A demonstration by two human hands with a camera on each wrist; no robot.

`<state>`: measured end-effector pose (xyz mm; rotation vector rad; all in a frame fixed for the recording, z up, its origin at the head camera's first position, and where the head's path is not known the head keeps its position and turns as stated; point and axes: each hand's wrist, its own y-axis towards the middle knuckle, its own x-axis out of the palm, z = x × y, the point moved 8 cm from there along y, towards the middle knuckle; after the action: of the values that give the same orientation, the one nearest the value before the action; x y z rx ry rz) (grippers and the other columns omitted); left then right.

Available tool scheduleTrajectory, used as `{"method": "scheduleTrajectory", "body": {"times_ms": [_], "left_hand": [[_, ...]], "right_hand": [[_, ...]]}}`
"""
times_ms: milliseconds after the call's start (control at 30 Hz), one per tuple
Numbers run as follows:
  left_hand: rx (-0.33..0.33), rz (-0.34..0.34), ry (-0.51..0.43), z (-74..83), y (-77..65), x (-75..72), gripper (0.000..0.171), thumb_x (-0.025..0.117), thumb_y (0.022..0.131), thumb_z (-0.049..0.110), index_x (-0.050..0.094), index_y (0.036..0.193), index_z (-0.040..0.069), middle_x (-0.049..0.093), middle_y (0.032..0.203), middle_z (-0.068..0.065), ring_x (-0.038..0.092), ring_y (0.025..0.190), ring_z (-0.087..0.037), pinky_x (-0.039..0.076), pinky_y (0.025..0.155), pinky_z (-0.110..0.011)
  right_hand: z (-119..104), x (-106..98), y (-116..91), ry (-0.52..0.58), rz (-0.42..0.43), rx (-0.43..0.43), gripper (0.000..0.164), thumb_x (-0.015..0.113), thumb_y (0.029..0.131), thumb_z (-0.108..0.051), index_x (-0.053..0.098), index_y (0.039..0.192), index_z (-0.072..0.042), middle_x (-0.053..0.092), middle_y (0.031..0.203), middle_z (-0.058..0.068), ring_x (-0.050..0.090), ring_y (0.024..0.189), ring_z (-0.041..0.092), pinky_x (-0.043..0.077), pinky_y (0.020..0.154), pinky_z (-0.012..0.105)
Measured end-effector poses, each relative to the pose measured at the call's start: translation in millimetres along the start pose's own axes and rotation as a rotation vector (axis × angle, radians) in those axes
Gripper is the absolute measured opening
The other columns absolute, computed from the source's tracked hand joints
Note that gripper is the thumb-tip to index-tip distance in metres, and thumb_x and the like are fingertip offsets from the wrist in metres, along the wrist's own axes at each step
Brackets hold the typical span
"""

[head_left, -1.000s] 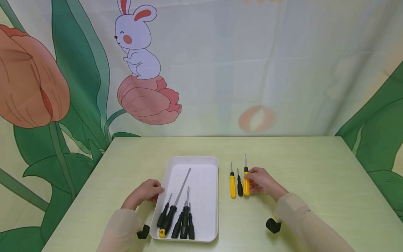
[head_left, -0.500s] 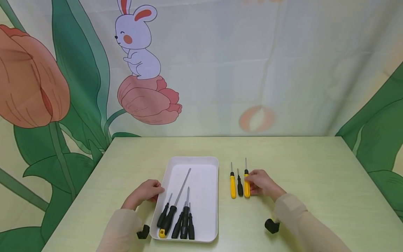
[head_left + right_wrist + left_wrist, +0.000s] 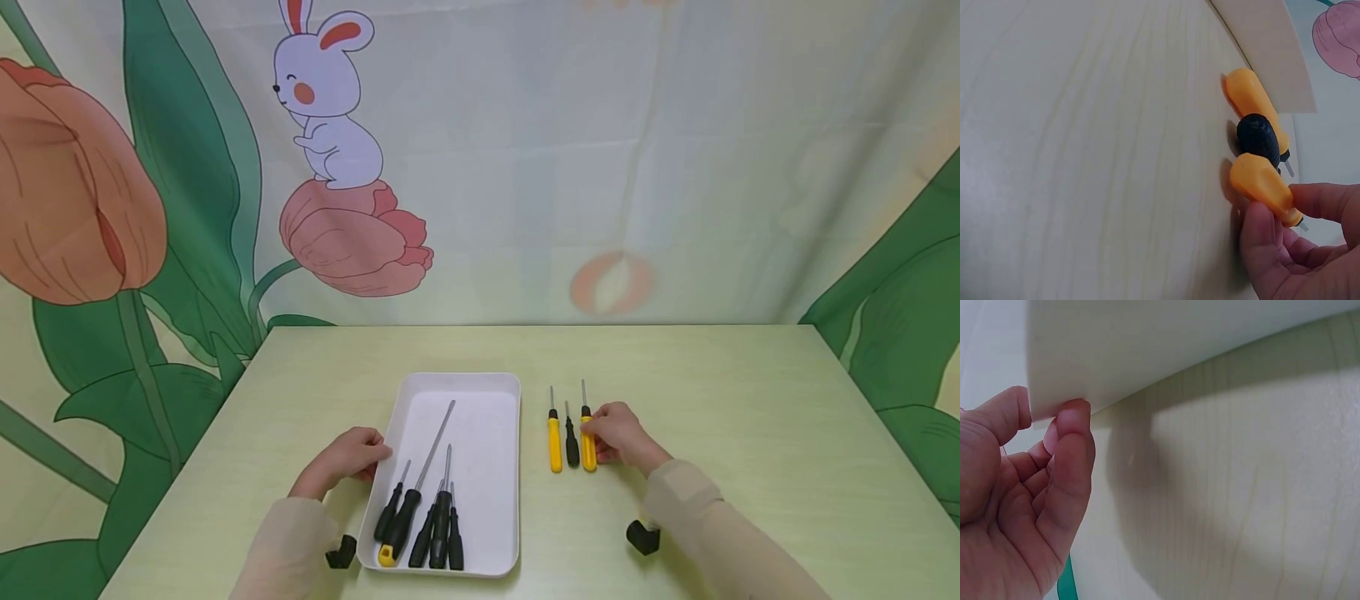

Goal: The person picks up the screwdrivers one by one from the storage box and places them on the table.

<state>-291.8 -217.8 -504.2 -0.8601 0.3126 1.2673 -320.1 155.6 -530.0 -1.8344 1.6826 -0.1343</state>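
My left hand [image 3: 348, 455] pinches the left rim of a white tray [image 3: 491, 467] between thumb and fingers; the left wrist view shows the tray wall [image 3: 1116, 350] in that pinch. To the right of the tray, my right hand [image 3: 624, 433] pinches the yellow handle of a screwdriver [image 3: 588, 446], its shaft pointing away from me. Left of it lie a small black screwdriver [image 3: 572, 446] and another yellow-handled screwdriver [image 3: 555, 446], all three roughly parallel. In the right wrist view the held yellow handle [image 3: 1260, 178] sits close beside the black one [image 3: 1257, 134].
Inside the tray, several black-handled screwdrivers [image 3: 440, 533] lie toward the near end, one with a yellow handle end [image 3: 386, 555]. A black wrist-camera piece [image 3: 642, 537] hangs under each sleeve. Behind the table [image 3: 750, 375] hangs a printed curtain [image 3: 487, 167].
My right hand has drawn the yellow-handled screwdriver slightly toward me, level with the other two. The left hand and the tray have not moved.
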Motion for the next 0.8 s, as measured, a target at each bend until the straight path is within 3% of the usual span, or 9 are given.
{"method": "scheduleTrajectory", "body": {"times_ms": [367,800], "left_hand": [[0.012,-0.012,-0.051,-0.4,0.7,1.2,0.013,0.052,0.084,0.011,0.049,0.077,0.001,0.052,0.067,-0.005,0.051,0.056,-0.014,0.046,0.054,-0.027],[-0.006,-0.011,-0.033,-1.1,-0.4,1.5,0.013,0.052,0.084,0.012,0.049,0.079,0.001,0.053,0.069,-0.007,0.051,0.057,-0.015,0.047,0.055,-0.027]], "right_hand": [[-7.2,-1.4,-3.4,-0.075,0.054,-0.018,0.014,0.058,0.079,-0.008,0.048,0.085,0.000,0.049,0.063,0.005,0.046,0.043,0.014,0.045,0.045,0.026],[-7.5,-1.3,-1.1,-0.145,0.072,-0.006,0.017,0.060,0.079,-0.010,0.047,0.085,-0.001,0.048,0.064,0.005,0.046,0.048,0.014,0.045,0.045,0.024]]}}
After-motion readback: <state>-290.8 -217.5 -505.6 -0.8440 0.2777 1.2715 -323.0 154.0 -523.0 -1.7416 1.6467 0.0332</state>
